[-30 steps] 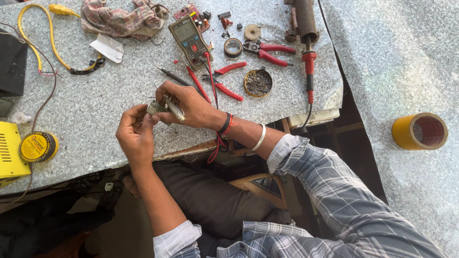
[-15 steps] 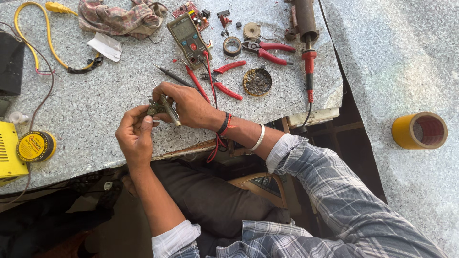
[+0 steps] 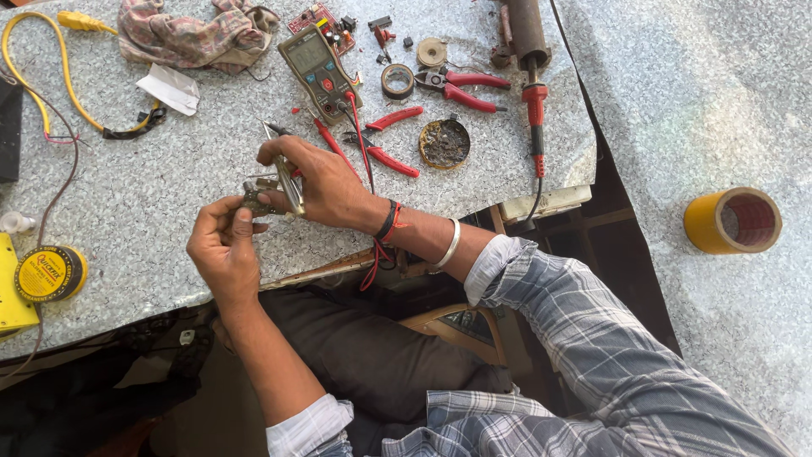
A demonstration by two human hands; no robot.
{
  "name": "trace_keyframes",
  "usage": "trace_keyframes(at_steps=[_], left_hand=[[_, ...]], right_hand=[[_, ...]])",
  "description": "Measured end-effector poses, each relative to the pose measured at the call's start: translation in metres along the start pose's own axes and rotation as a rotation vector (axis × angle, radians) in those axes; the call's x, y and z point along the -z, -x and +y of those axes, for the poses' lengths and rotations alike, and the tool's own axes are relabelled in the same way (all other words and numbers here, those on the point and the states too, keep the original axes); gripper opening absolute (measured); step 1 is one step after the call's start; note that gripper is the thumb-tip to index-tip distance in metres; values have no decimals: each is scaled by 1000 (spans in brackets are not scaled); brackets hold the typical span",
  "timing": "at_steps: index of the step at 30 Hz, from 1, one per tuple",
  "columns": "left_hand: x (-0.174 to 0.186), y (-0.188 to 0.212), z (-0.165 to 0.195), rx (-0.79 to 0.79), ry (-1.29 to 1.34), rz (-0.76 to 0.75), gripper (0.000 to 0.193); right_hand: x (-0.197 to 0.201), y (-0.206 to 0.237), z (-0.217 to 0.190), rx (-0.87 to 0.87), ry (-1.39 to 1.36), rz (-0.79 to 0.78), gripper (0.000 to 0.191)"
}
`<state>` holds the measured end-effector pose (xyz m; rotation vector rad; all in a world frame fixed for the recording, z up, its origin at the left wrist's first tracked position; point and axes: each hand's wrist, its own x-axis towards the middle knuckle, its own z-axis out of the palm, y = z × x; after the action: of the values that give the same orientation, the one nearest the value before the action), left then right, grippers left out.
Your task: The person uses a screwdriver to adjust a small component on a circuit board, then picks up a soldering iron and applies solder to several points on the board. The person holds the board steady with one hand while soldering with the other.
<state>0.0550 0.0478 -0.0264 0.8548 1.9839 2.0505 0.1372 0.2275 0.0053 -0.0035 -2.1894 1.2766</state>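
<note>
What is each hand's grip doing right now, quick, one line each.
Left hand: grip closed on a small metal part.
Right hand: grip closed on a slim metal tool, touching that part.

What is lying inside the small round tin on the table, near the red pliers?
The round tin stands open, without a lid. Inside is a dark, crumbly, grey-brown mass that fills most of it. The bottom of the tin is covered by this mass, so I cannot see it.

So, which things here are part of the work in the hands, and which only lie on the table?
In hand:
left hand
right hand
small metal part
metal tool

Lying about:
multimeter
red pliers
soldering iron
rag
yellow tape roll
</note>
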Motion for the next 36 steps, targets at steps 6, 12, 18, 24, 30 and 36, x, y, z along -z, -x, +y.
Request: trace_keyframes(at_steps=[6,12,18,24,30,36], left_hand=[[-1,1,1,-6,16,-14,20],[-2,1,2,-8,-22,-31,29],[2,2,-4,-37,10,-54,33],[9,2,-13,-23,19,-52,35],[14,-3,-19,0,62,-40,35],[20,-6,-18,7,112,-98,25]], right_hand=[[-1,1,5,-60,-135,-78,37],[-4,3,14,-125,-245,-80,37],[-6,2,15,-137,-316,-94,34],[-9,1,17,-148,-418,-107,31],[-10,-4,27,-127,-480,-105,29],[-6,-10,24,-344,-553,-98,25]])
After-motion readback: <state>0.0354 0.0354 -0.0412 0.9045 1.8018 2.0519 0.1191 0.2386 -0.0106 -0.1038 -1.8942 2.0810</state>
